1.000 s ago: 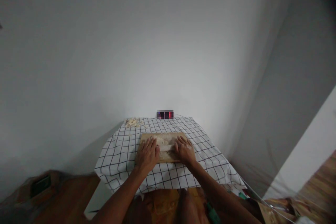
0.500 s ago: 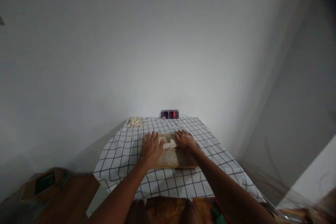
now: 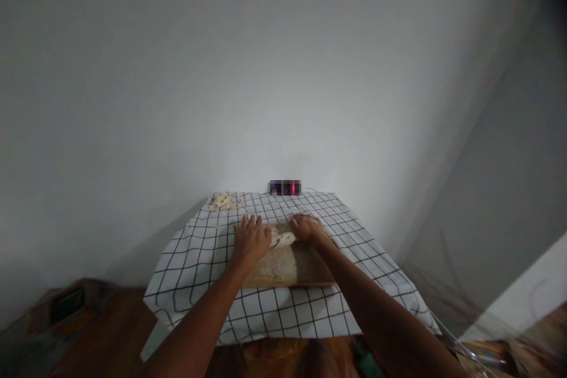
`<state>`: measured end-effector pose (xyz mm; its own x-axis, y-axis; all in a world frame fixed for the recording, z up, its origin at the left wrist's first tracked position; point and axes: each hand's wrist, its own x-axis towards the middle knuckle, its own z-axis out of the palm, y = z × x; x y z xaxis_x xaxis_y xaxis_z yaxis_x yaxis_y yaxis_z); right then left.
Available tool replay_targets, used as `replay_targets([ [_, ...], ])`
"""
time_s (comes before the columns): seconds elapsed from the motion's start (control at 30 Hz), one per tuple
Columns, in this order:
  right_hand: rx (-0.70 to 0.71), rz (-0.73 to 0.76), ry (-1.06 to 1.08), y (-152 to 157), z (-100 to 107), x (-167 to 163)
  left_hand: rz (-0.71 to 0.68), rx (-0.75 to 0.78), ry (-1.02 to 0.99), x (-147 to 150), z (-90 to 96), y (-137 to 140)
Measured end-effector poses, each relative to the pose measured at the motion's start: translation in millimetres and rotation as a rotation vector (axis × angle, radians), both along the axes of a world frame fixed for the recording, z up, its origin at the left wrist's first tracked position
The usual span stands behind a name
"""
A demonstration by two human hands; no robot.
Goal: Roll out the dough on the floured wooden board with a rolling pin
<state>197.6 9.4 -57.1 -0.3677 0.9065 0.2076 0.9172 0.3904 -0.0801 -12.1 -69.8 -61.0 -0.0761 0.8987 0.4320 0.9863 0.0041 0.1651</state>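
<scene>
Dough (image 3: 283, 240) is positioned on the far half of the wooden board (image 3: 283, 269), between the left hand (image 3: 252, 240) and the right hand (image 3: 307, 228). Left fingers are extended and slightly spread; whether the right fingers are closed on anything cannot be told. Pale scraps (image 3: 222, 201) are located on the checked cloth (image 3: 188, 263), far left.

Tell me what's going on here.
A person has the left hand on the far left of a wooden board and the right hand at its far right. Pale, doughy material shows between them; what lies under the hands is hidden. The board rests on a checked cloth, with a heap of pale pieces near its far left corner.
</scene>
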Motion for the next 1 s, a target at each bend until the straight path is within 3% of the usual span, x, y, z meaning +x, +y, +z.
replay_targets([
  [0.27,0.082,-0.034,0.067,-61,-8,17,-0.174,0.171,0.077,6,-16.3,-45],
  [0.47,0.135,-0.069,0.181,-94,-23,26,-0.185,0.153,0.030,12,-11.9,-77],
  [0.67,0.142,-0.012,0.175,-103,-31,33,-0.283,0.108,0.022,19,4.8,-91],
  [0.87,0.133,-0.010,0.151,-104,-27,31,-0.321,-0.008,-0.102,34,21.9,-86],
  [1.0,0.112,-0.045,0.216,-106,-24,29,-0.365,-0.054,-0.106,34,23.5,-83],
])
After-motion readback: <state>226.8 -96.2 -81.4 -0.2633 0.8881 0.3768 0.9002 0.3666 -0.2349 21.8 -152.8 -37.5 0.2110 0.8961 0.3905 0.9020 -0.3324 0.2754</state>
